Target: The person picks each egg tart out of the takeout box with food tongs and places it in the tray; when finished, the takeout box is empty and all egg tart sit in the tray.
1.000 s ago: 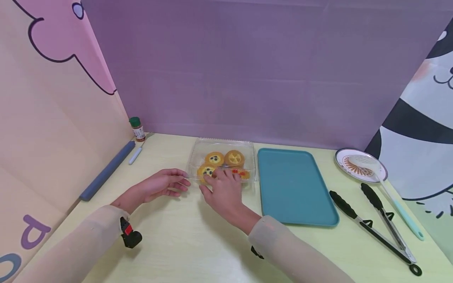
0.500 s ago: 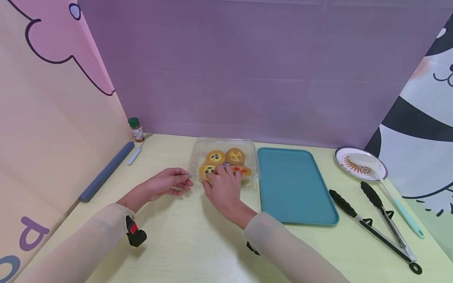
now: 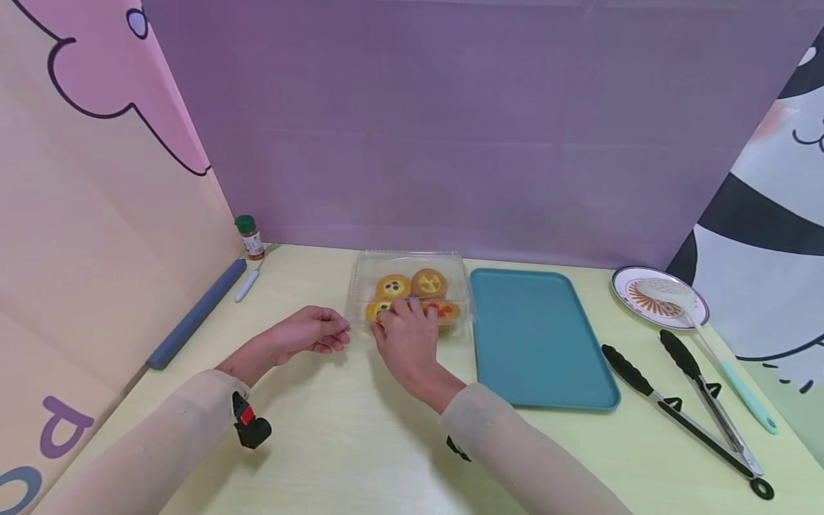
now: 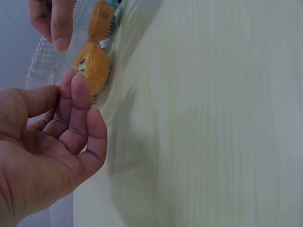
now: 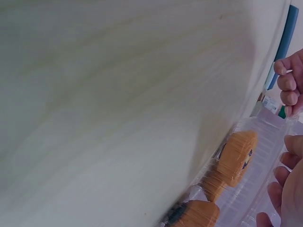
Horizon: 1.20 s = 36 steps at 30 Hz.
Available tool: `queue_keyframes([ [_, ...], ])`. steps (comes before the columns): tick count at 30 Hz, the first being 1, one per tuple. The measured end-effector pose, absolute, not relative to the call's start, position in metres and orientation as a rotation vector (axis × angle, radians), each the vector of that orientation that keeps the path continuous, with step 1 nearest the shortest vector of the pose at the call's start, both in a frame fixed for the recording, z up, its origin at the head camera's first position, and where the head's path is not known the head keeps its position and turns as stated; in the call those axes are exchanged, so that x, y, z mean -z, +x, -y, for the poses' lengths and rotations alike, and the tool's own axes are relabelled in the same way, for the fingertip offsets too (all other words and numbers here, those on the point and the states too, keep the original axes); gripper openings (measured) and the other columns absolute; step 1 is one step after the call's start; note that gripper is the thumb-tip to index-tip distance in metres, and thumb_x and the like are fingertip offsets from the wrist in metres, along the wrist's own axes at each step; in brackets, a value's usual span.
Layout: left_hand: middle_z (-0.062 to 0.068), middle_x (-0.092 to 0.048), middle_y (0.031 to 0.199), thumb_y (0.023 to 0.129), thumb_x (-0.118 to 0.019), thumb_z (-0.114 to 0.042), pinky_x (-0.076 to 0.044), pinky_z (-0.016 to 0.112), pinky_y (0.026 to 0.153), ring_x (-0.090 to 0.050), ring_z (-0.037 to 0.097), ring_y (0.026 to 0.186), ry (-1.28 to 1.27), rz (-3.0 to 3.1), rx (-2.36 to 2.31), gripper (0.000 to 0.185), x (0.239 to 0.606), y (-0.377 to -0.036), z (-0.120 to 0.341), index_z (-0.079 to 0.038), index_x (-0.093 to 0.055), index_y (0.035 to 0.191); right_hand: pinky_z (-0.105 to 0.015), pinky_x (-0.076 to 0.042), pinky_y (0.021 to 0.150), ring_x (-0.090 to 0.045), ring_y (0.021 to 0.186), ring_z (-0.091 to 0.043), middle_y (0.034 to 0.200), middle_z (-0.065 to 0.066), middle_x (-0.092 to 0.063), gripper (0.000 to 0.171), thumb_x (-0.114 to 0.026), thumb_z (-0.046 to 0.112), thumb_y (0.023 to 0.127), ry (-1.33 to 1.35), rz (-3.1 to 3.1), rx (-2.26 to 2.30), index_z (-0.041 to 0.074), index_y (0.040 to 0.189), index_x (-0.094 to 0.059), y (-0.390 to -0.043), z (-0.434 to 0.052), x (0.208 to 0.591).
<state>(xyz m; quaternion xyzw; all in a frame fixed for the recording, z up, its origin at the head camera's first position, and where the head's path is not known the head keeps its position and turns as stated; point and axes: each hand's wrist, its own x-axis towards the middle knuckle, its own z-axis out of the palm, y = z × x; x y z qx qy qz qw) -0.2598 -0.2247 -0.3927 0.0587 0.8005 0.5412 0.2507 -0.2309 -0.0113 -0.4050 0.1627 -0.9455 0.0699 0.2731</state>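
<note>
Right fingers point(image 3: 402, 310) touch the clear container point(image 3: 454, 277) — left fingers point(image 3: 330, 327) at its corner.

Worktop point(image 3: 322, 443): pale, wood-grained. Directly on it: clear plastic box point(image 3: 362, 280), ahead of left hand point(image 3: 309, 332) and right hand point(image 3: 410, 342); teal tray point(image 3: 541, 343), right of right hand; farther right, splayed tongs point(image 3: 703, 436) and patterned plate point(image 3: 623, 287) under skimmer's point(image 3: 745, 390) head. Left of and beyond left hand: blue rod point(image 3: 196, 315), pale-handled tool point(image 3: 247, 286), upright green-capped jar point(image 3: 252, 244).
</note>
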Motion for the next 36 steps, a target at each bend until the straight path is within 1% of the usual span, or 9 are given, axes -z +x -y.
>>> queue_keyframes([
  [7, 0.002, -0.067, 0.093, 0.106, -0.048, -0.023, -0.054, 0.028, 0.08, -0.064, 0.012, 0.082, 0.153, -2.199, -1.45, 0.035, 0.39, -0.258, 0.221, 0.007, -0.055, 0.121, -0.036, -0.041, 0.081, -0.056, 0.096, -0.016, 0.091, 0.007, -0.062, 0.022, -0.068, 0.049, 0.092, 0.477, 2.463, -0.145, 0.029, 0.091, -0.077, -0.234, 0.01, 0.408],
  [16, 0.003, -0.066, 0.093, 0.106, -0.047, -0.021, -0.054, 0.029, 0.079, -0.063, 0.012, 0.081, 0.174, -2.209, -1.435, 0.032, 0.387, -0.257, 0.218, 0.008, -0.055, 0.118, -0.034, -0.04, 0.078, -0.058, 0.086, -0.015, 0.084, 0.009, -0.059, 0.017, -0.075, 0.046, 0.088, 0.537, 2.28, -0.143, 0.029, 0.084, -0.077, -0.237, 0.011, 0.413],
  [23, 0.002, -0.066, 0.091, 0.106, -0.047, -0.021, -0.053, 0.028, 0.077, -0.062, 0.012, 0.08, 0.167, -2.207, -1.438, 0.031, 0.387, -0.259, 0.217, 0.007, -0.055, 0.117, -0.034, -0.04, 0.078, -0.057, 0.086, -0.014, 0.083, 0.009, -0.059, 0.017, -0.075, 0.046, 0.087, 0.559, 2.253, -0.146, 0.03, 0.084, -0.079, -0.241, 0.012, 0.414],
  [29, 0.001, -0.065, 0.089, 0.106, -0.047, -0.02, -0.053, 0.028, 0.076, -0.062, 0.011, 0.079, 0.152, -2.199, -1.44, 0.03, 0.387, -0.259, 0.217, 0.007, -0.055, 0.117, -0.034, -0.04, 0.079, -0.055, 0.084, -0.015, 0.082, 0.01, -0.059, 0.017, -0.076, 0.045, 0.087, 0.583, 2.203, -0.13, 0.029, 0.082, -0.079, -0.244, 0.012, 0.415],
  [33, 0.001, -0.064, 0.088, 0.106, -0.047, -0.019, -0.053, 0.028, 0.076, -0.061, 0.012, 0.079, 0.153, -2.188, -1.434, 0.03, 0.386, -0.259, 0.218, 0.008, -0.054, 0.118, -0.035, -0.041, 0.08, -0.056, 0.084, -0.014, 0.081, 0.01, -0.061, 0.018, -0.077, 0.043, 0.087, 0.599, 2.15, -0.155, 0.027, 0.08, -0.079, -0.246, 0.013, 0.416],
  [36, 0.001, -0.063, 0.088, 0.106, -0.046, -0.018, -0.053, 0.027, 0.076, -0.061, 0.012, 0.078, 0.147, -2.185, -1.427, 0.03, 0.386, -0.259, 0.218, 0.008, -0.054, 0.119, -0.035, -0.042, 0.081, -0.058, 0.085, -0.014, 0.081, 0.01, -0.064, 0.021, -0.075, 0.042, 0.089, 0.605, 2.116, -0.173, 0.024, 0.079, -0.079, -0.249, 0.013, 0.415],
])
